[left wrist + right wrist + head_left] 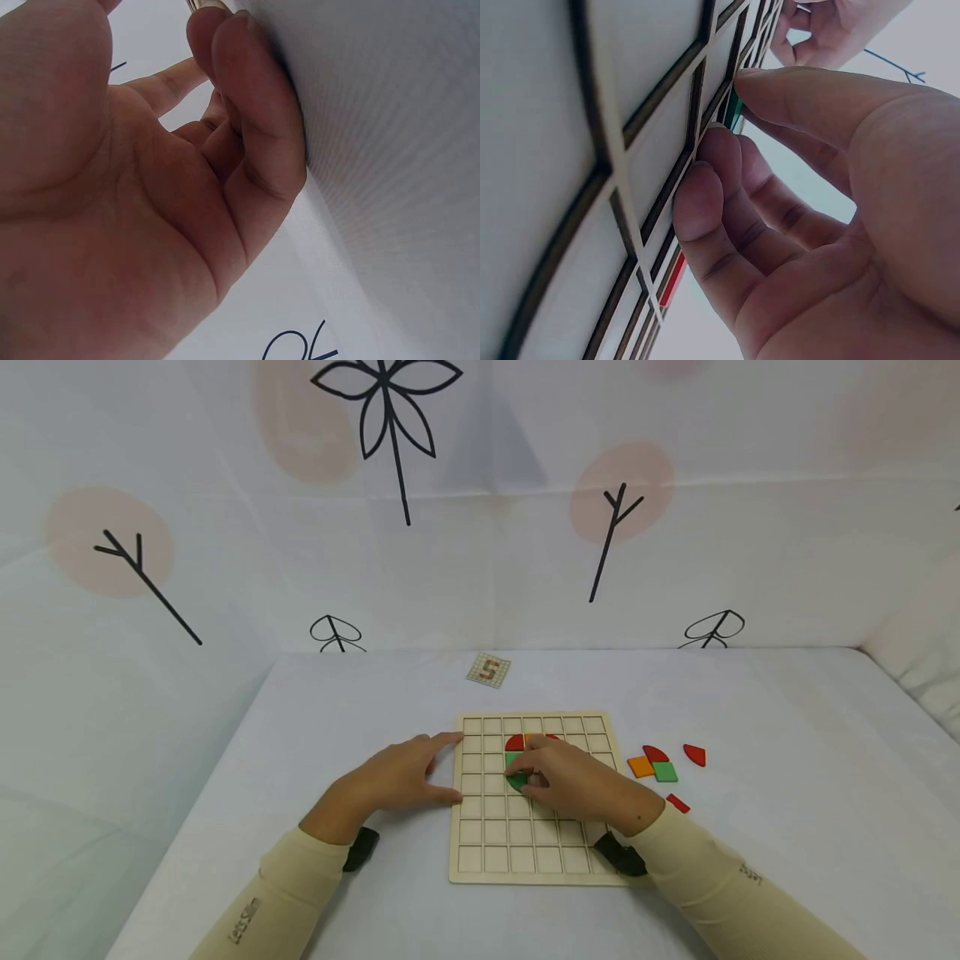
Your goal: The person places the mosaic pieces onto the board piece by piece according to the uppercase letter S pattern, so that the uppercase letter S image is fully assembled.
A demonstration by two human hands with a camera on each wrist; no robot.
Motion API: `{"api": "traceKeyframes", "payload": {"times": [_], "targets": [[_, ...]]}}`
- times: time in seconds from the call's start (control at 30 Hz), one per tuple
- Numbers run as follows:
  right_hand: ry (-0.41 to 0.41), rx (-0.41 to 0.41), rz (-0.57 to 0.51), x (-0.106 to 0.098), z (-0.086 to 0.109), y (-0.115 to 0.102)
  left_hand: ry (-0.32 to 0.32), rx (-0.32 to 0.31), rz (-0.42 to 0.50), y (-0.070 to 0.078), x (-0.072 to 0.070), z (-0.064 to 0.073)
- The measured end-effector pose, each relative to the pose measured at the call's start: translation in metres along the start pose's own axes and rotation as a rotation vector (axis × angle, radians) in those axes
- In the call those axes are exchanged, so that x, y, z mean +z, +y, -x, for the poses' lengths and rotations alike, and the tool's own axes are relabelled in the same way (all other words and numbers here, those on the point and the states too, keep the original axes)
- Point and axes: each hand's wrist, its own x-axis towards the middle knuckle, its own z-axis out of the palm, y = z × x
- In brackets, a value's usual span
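Observation:
A wooden grid board (495,857) lies flat on the table. My right hand (573,781) is over its middle, thumb and index finger pinching a green quarter-circle tile (517,782) at the grid. In the right wrist view that green tile (734,109) shows only as a sliver by the thumb tip. Above it in the grid sit a green square tile (512,758), a red quarter-circle tile (514,742) and an orange tile (533,737), partly hidden by the hand. My left hand (401,774) touches the board's left edge with spread thumb and index finger, the other fingers bent underneath.
Right of the board lie loose tiles: an orange square (641,767), a green square (665,772), red quarter-circles (695,755) and a small red piece (678,803). A pattern card (488,670) with an S-like figure lies behind the board. A printed cloth (480,568) hangs at the back.

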Motion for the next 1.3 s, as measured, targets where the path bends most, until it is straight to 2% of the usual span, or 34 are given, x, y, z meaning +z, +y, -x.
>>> {"api": "traceKeyframes", "payload": {"times": [0.47,0.63,0.73,0.93,1.07,1.3], "targets": [[0.001,0.009,-0.007,0.0,0.0,-0.002,0.002,0.006,0.006,-0.003,0.001,0.0],[0.003,-0.004,0.024,-0.008,0.004,-0.003,0.004,-0.002,0.014,-0.002,0.0,0.001],[0.042,-0.011,0.034,-0.021,0.011,0.0,0.001,0.003,0.012,-0.001,0.0,0.001],[0.155,0.043,0.074,-0.044,0.034,0.018,0.0,-0.002,0.005,0.001,-0.001,0.001],[0.207,0.074,0.098,-0.048,0.048,0.031,-0.001,-0.015,0.006,0.003,-0.002,0.002],[0.24,0.092,0.07,-0.053,0.069,0.05,-0.005,-0.014,0.009,0.003,-0.001,0.002]]}}
